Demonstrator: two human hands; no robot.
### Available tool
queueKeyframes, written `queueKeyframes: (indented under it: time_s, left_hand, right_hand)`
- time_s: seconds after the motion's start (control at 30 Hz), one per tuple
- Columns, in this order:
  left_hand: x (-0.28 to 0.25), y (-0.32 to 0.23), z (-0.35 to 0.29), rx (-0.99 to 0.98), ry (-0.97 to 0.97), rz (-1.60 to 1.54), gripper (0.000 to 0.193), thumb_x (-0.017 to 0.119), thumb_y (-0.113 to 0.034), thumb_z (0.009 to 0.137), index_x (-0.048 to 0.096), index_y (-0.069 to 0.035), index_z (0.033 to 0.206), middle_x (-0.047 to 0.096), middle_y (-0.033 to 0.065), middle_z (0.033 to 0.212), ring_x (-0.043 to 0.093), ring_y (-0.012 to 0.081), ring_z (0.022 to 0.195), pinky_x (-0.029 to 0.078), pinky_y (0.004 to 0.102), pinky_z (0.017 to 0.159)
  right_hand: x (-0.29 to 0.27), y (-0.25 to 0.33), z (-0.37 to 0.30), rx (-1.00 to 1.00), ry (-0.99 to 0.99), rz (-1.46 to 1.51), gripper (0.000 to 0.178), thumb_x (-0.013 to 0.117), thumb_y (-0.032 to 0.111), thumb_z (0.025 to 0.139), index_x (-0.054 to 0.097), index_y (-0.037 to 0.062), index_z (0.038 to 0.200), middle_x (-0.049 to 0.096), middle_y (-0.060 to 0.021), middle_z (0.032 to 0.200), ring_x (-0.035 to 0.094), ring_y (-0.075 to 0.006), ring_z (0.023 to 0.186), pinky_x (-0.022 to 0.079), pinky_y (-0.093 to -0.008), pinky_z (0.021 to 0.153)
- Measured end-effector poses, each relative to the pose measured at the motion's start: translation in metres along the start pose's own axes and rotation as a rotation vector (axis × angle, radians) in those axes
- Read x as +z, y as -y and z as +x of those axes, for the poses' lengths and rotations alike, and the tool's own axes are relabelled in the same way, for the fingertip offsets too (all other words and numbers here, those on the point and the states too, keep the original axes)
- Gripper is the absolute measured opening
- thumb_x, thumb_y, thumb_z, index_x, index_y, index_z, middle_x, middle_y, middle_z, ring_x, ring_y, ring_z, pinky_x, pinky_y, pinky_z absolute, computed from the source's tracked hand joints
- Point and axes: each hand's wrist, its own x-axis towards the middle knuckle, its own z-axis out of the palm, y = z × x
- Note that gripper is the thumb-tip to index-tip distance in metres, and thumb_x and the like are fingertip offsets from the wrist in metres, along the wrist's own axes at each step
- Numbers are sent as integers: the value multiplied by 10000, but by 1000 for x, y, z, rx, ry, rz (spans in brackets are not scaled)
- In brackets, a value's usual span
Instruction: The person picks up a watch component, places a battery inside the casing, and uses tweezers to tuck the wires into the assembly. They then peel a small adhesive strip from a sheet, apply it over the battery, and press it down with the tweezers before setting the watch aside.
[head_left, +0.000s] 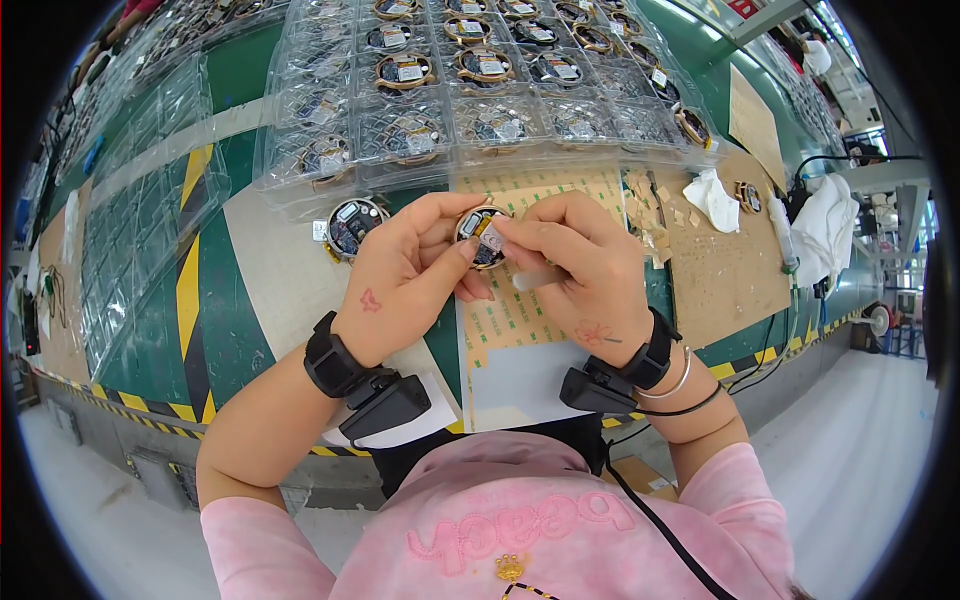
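My left hand grips a small round circuit module with a brass-coloured rim, held above the bench. My right hand presses a small pale sticker onto the module's face with thumb and forefinger, and a slim translucent tool lies tucked under its fingers. Below the hands is a sheet of tan sticker pieces on white backing. A second round module lies on the bench just left of my left hand. Both wrists wear black bands with small black boxes.
Clear plastic trays holding several round modules fill the back of the green bench; empty trays stack at the left. A brown board with peeled sticker scraps, white cloths and another module lies to the right. The bench edge has yellow-black tape.
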Motion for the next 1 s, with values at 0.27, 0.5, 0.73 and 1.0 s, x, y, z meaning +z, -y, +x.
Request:
queueKeyframes:
  time_s: [0.27, 0.5, 0.73, 1.0]
  left_hand:
    - [-1, 0, 1, 5, -3, 6, 311, 468, 8, 941, 441, 42, 1249, 627, 94, 1026, 632, 106, 749, 519, 221, 647]
    - [-2, -1, -1, 0, -1, -1, 322, 471, 6, 940, 445, 36, 1260, 628, 95, 1049, 629, 102, 746, 514, 218, 647]
    - [1, 1, -3, 66, 0, 8, 346, 487, 11, 933, 467, 8, 1278, 625, 100, 1069, 623, 102, 748, 511, 220, 648]
    - [0, 0, -2, 91, 37, 38, 366, 496, 7, 931, 470, -3, 1296, 620, 92, 1066, 621, 109, 761, 511, 230, 658]
  right_hand:
    - [1, -1, 1, -78, -18, -100, 252, 691, -64, 731, 696, 56, 952, 590, -76, 825, 585, -176, 648, 465, -255, 530]
    - [-1, -1, 1, 156, 48, 86, 235, 665, -38, 777, 638, 34, 1000, 585, -31, 818, 551, -93, 643, 439, -231, 526]
    - [-2, 7, 8, 587, 106, 416, 158, 620, 53, 858, 539, 18, 990, 536, 38, 761, 452, 3, 642, 355, -183, 529]
    - [3, 7, 2, 535, 71, 366, 122, 609, 105, 875, 532, 27, 931, 477, 53, 710, 386, -13, 606, 320, -193, 526]
